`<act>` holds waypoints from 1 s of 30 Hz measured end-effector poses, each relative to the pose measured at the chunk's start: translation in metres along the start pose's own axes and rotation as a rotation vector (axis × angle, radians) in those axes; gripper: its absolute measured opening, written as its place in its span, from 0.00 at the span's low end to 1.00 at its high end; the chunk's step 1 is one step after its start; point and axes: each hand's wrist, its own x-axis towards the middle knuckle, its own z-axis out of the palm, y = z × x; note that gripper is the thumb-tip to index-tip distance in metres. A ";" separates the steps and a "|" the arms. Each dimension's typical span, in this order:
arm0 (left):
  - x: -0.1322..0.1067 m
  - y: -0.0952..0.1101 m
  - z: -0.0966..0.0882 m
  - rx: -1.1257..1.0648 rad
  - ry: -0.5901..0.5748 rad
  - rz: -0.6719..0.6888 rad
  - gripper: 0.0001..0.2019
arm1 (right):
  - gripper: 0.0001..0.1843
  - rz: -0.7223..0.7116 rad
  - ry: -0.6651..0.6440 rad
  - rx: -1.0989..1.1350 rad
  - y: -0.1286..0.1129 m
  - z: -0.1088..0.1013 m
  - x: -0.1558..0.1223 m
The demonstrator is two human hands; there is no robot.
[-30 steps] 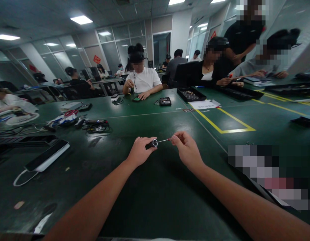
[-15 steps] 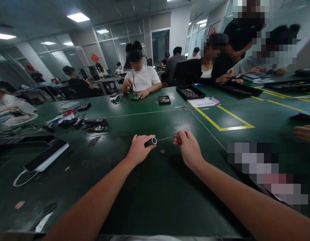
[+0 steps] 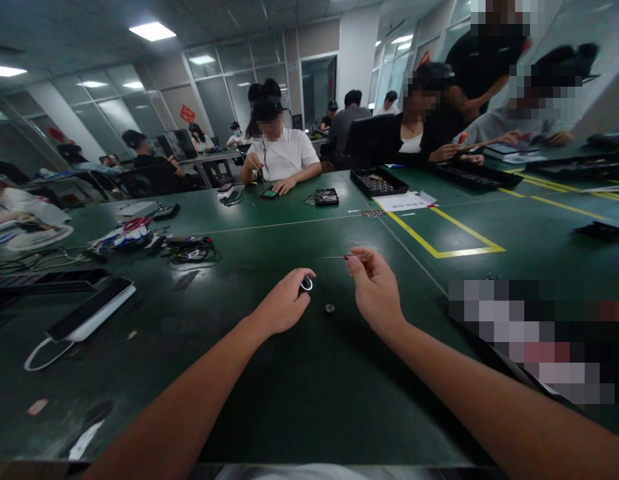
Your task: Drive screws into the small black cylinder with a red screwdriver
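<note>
My left hand [image 3: 284,303] is closed around a small black cylinder with a silver rim [image 3: 306,285], its open end facing me. My right hand [image 3: 374,290] pinches a thin metal tool with a red handle [image 3: 342,257], its tip pointing left, apart from the cylinder. A small dark round part [image 3: 329,308] lies on the green table [image 3: 299,393] between my two hands.
A white and black device with a cable [image 3: 89,313] lies at the left. Tangled cables and tools [image 3: 189,250] sit further back. Black parts trays [image 3: 379,181] and paper [image 3: 407,200] are beyond a yellow taped outline [image 3: 454,233]. Several people sit around the table.
The thin tool has come out of the cylinder and my right hand has lifted it away. A small round part now lies on the table. My left hand turned the cylinder's end toward me.
</note>
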 end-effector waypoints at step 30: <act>-0.031 -0.049 -0.075 -0.575 0.189 -0.452 0.20 | 0.14 0.044 -0.086 -0.016 0.007 0.000 0.001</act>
